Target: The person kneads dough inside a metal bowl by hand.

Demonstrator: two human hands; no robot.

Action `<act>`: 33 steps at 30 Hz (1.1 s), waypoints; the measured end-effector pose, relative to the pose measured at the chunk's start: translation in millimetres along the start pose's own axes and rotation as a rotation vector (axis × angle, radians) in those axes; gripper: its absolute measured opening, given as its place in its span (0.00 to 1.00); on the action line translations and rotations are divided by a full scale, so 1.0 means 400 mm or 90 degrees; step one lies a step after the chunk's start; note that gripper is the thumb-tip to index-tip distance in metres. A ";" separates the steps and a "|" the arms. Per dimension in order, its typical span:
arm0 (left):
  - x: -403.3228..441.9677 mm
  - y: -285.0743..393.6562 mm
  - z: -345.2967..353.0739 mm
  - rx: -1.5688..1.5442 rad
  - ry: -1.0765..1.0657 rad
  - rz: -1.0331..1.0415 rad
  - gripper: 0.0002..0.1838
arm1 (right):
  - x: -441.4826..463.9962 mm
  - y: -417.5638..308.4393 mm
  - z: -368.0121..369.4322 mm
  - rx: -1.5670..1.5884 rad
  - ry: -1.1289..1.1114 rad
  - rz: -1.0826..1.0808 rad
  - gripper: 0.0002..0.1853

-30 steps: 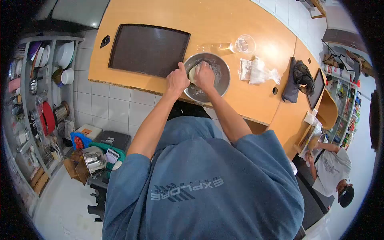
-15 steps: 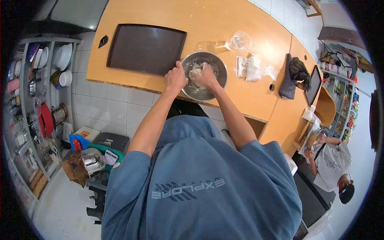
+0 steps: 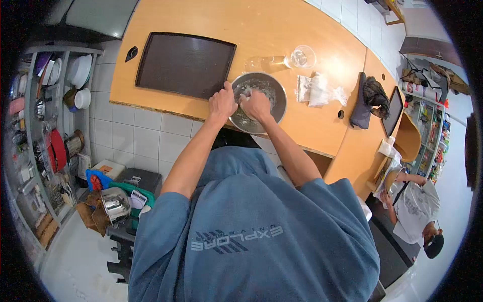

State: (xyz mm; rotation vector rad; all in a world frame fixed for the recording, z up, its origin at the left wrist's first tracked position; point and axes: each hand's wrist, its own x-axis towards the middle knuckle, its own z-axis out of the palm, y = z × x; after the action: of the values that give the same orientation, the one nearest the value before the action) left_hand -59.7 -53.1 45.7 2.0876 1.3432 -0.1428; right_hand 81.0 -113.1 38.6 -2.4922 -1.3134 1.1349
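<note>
A metal mixing bowl (image 3: 279, 103) sits at the table's near edge, with whitish dough (image 3: 245, 94) and floury smears inside. My left hand (image 3: 223, 104) is closed on the bowl's left rim. Down inside the bowl, my right hand (image 3: 257, 104) is closed on the dough; its fingers are bent and mostly hide what they grip. Just left of the bowl lies a dark baking tray (image 3: 185, 64).
Behind the bowl are a clear bottle (image 3: 269, 64) on its side and a clear plastic cup (image 3: 304, 56). Plastic bags of white powder (image 3: 318, 90) lie to the right. Another person (image 3: 415, 201) handles a bowl at far right. Shelves (image 3: 60, 126) stand left.
My right hand has turned and pressed lower onto the dough, covering more of it. My left hand stays on the rim. The bowl has shifted slightly in view.
</note>
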 end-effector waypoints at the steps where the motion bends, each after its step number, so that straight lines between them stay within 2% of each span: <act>1: 0.000 0.001 0.000 0.001 -0.001 -0.010 0.23 | 0.001 0.007 0.008 0.011 0.023 0.009 0.28; 3: 0.003 0.006 0.002 0.003 -0.003 -0.029 0.22 | -0.008 0.019 0.027 0.035 0.069 0.027 0.28; 6: 0.002 0.009 0.012 -0.006 0.019 -0.027 0.22 | -0.034 0.001 0.057 -0.077 0.147 0.020 0.22; 9: 0.003 0.005 0.009 -0.017 0.004 -0.023 0.21 | -0.051 0.031 0.090 -0.137 0.140 -0.145 0.20; 12: 0.006 0.000 0.012 -0.023 0.001 -0.018 0.21 | -0.030 0.043 0.106 -0.124 0.200 -0.232 0.16; 18: 0.015 -0.006 0.014 -0.022 -0.037 -0.016 0.21 | 0.031 0.049 0.094 -0.141 0.204 -0.221 0.14; 24: 0.005 0.007 -0.009 -0.005 -0.021 -0.025 0.21 | 0.063 0.032 0.083 -0.090 0.155 -0.089 0.19; 27: 0.014 -0.010 0.012 -0.004 -0.004 0.001 0.22 | 0.078 0.035 0.058 0.032 0.130 -0.033 0.20; 28: 0.016 -0.014 0.012 -0.001 -0.008 0.001 0.22 | 0.079 0.045 0.070 0.119 0.195 -0.024 0.23; 32: 0.010 -0.002 -0.012 0.006 -0.033 -0.008 0.25 | 0.060 0.086 0.038 0.483 0.092 0.100 0.30; 33: 0.009 0.002 -0.017 0.008 -0.041 -0.012 0.26 | 0.054 0.079 0.032 0.537 0.096 0.108 0.29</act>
State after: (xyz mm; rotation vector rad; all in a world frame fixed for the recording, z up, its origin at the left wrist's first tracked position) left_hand -59.2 -46.7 49.9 2.0632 1.3275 -0.2259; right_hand 101.2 -119.5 4.4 -1.9983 -0.4285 1.1707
